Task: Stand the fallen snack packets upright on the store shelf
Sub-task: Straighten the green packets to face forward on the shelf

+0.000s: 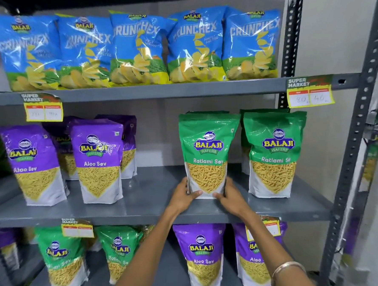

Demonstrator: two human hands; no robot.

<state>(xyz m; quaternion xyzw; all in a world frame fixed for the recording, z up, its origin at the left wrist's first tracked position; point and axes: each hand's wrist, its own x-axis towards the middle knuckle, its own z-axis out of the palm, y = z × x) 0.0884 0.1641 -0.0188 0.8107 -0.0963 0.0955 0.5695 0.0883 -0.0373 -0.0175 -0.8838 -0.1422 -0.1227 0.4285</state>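
- A grey metal store rack (pixel 346 152) against a pale wall, three shelves in view, yellow price tags (pixel 309 92) clipped to the shelf edges.
- Nearest, the bottom shelf: green and purple sev pouches (pixel 201 256) standing upright; both forearms reach up across them, a bangle (pixel 286 269) on the right wrist.
- On the middle shelf (pixel 135 206), the left hand (pixel 186 195) and right hand (pixel 231 196) clasp the lower corners of a green Ratlami Sev packet (pixel 207 152); the fingers are curled round its base from either side, thumbs on the front; the packet is upright, its foot at or just on the shelf, near the front edge.
- Just beside it to the right, a second green packet (pixel 272 152) stands upright, another behind it; to the left, well apart, purple Aloo Sev packets (pixel 98 159) stand, the leftmost leaning a little.
- Farthest up, blue Crunchex bags (pixel 136 49) lean back in a row.
- Judgement: the work looks nearly finished; no packet lies flat in view; what is left seems to be releasing the held packet, perhaps squaring the leaning purple one; the far left of the shelf is too blurred to tell.
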